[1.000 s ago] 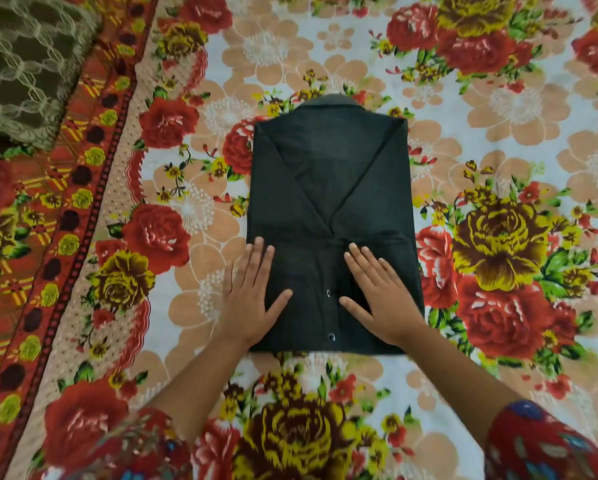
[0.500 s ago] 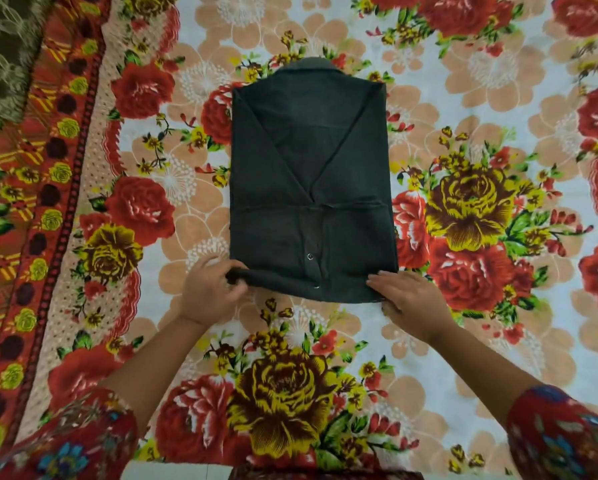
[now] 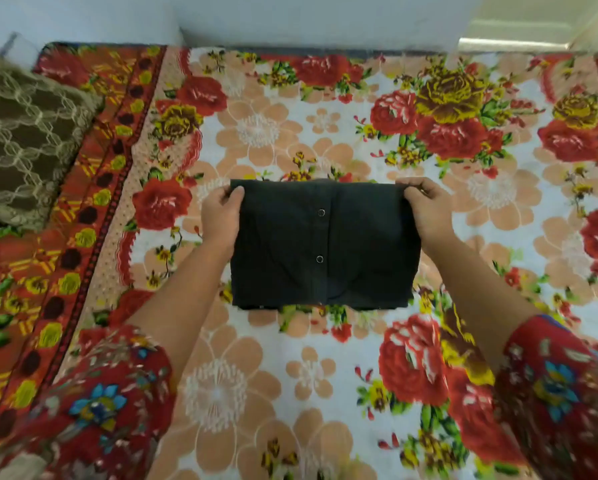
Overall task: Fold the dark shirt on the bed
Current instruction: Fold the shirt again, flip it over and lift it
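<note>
Pinching the dark shirt [image 3: 321,244] with left hand [image 3: 221,216] and right hand [image 3: 425,209], you risked skewing layers by releasing unevenly.

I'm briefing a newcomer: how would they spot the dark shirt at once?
On the flowered bedsheet, look to the middle. The left hand and right hand grip the far corners of the dark shirt. It is the only plain black cloth, with two buttons.
</note>
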